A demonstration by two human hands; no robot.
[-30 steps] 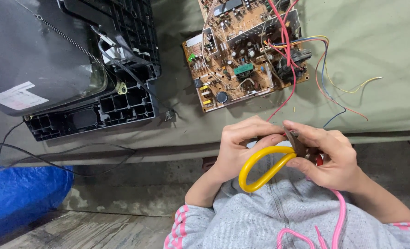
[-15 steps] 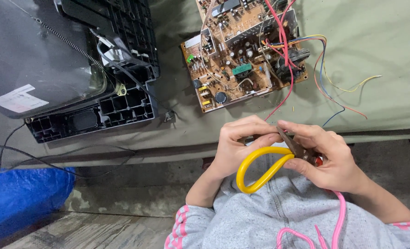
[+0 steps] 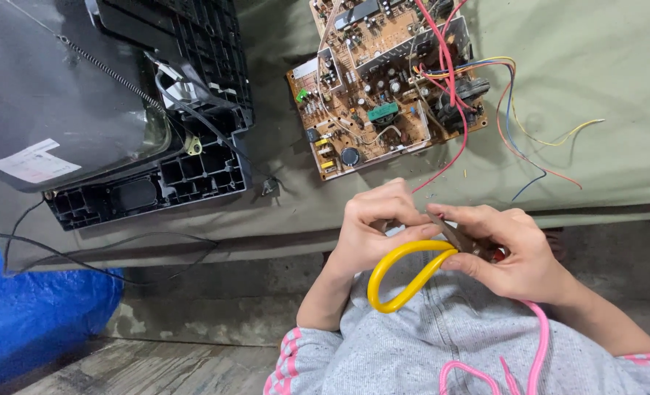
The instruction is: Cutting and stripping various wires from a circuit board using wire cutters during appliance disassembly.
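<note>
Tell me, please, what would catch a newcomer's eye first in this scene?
Probably the bright yellow looped handle of a tool held between the left hand and right hand, low in the middle. Next, the brown circuit board trailing coloured wires, on the green cloth above the hands.

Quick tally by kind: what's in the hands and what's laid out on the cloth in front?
Yellow-handled tool, held by left hand and right hand: 1
Circuit board: 1
Black casing: 1
Picture tube: 1
Green cloth: 1
Blue tarp: 1
Total: 6
</note>
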